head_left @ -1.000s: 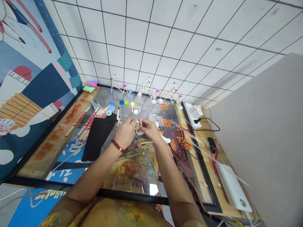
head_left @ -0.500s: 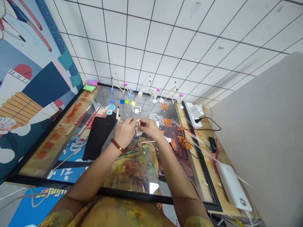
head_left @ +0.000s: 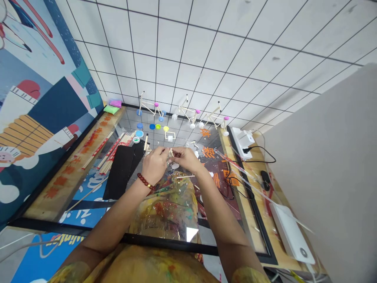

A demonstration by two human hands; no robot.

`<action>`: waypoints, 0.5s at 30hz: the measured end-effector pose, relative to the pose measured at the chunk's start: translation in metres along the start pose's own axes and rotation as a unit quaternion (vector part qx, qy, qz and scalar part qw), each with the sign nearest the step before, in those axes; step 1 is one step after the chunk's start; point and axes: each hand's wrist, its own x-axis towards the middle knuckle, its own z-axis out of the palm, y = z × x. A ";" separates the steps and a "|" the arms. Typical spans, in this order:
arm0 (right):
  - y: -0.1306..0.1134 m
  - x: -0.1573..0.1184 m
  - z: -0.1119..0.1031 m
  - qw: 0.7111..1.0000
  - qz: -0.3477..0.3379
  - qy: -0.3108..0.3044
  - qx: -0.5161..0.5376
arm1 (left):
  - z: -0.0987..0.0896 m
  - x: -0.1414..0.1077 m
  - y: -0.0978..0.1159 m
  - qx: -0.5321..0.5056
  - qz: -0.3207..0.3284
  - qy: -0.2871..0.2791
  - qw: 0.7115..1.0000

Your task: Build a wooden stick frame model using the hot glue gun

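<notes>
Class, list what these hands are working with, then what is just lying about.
Working with:
left hand
right hand
small stick frame
loose stick

Lying about:
black card
stick bundle
stick models
power strip

A string of dark red beads (head_left: 142, 180) with a gold bead (head_left: 150, 188) circles the left wrist (head_left: 148, 177). A yellow smock (head_left: 147, 265), blotched with paint, fills the bottom of the frame, its sleeves (head_left: 249, 276) ending above bare forearms (head_left: 226, 224).
</notes>
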 end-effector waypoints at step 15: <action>-0.008 0.004 0.001 0.996 -0.021 0.002 -0.089 | 0.002 -0.002 -0.001 -0.033 0.012 0.026 0.999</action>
